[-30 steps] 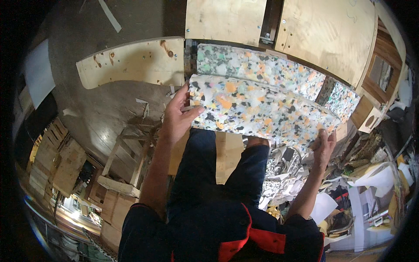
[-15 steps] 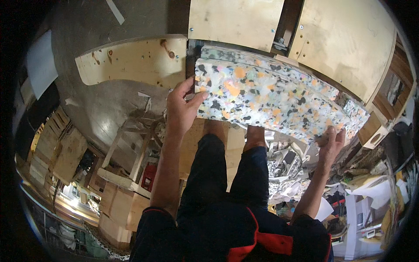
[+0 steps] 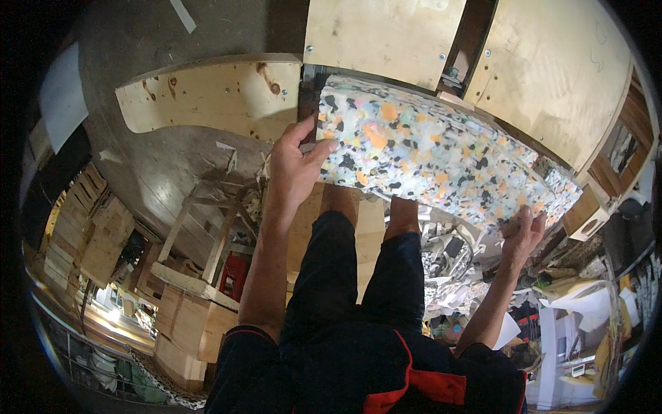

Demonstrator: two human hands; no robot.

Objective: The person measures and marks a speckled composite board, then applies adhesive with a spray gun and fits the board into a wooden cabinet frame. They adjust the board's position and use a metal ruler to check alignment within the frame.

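A long slab of rebonded foam (image 3: 420,155), white with orange, black and pastel flecks, is held in front of me with its broad face showing. My left hand (image 3: 301,159) grips its left end, thumb on the face and fingers behind. Near the lower right corner, my right hand (image 3: 525,231) holds the bottom edge, its fingers partly hidden by the slab. Along the slab's far side runs more speckled foam (image 3: 569,186), showing past the right end; I cannot tell whether it is a separate piece.
Pale plywood panels (image 3: 383,34) with bolts stand beyond the foam. A curved plywood piece (image 3: 207,96) lies to the left. At lower left are a wooden frame (image 3: 186,276) and a red crate (image 3: 233,276). Foam and paper scraps (image 3: 452,259) litter the floor by my legs.
The slab's upper left edge has come closer to the foam behind it, covering the gap there. Both hands keep their hold; the left has shifted slightly right in view.
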